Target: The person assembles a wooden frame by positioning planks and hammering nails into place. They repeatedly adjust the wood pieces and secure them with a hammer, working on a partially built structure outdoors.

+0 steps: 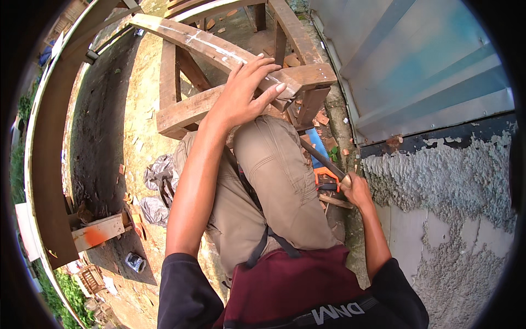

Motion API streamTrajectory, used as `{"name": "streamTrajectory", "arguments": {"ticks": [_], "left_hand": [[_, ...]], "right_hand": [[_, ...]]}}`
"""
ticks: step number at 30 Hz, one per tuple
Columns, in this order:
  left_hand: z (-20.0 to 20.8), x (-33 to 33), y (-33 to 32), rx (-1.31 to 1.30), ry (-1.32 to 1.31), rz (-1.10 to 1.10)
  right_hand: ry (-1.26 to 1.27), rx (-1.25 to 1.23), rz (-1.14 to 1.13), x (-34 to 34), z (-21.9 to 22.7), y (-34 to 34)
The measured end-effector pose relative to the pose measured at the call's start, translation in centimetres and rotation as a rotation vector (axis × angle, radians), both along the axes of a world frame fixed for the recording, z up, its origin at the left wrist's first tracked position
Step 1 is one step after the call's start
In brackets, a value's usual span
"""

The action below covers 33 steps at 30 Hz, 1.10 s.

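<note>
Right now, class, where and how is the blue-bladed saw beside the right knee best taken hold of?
Probably by the orange handle, from the near side: it faces the view's lower edge, while the blue blade points away and is crossed by the dark bar in the right hand.

The person's bare left grip (244, 90) rests palm-down on a long brown wooden plank (186, 37) with white streaks, lying across a brown wooden frame (186, 109). The bare right grip (357, 189) wraps a long dark tool (327, 160) above a blue-bladed, orange-handled saw (317, 163).
</note>
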<state>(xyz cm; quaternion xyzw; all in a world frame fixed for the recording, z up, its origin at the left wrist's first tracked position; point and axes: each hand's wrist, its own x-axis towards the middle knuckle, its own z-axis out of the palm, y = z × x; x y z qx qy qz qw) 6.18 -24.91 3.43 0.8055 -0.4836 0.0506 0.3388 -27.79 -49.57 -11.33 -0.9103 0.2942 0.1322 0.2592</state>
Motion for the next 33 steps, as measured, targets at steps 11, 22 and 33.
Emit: {"name": "streamTrajectory", "arguments": {"ticks": [11, 22, 33], "left_hand": [[-0.8, 4.1, -3.3, 0.062, -0.027, -0.057], [-0.5, 3.8, -3.5, 0.058, -0.06, -0.026], [-1.1, 3.9, -4.0, 0.003, -0.04, 0.035]], "right_hand": [[-0.576, 0.029, 0.087, -3.4, 15.9, 7.8], [-0.536, -0.19, 0.211, -3.6, 18.2, 10.0], [-0.426, -0.347, 0.278, -3.7, 21.7, 11.9]]}}
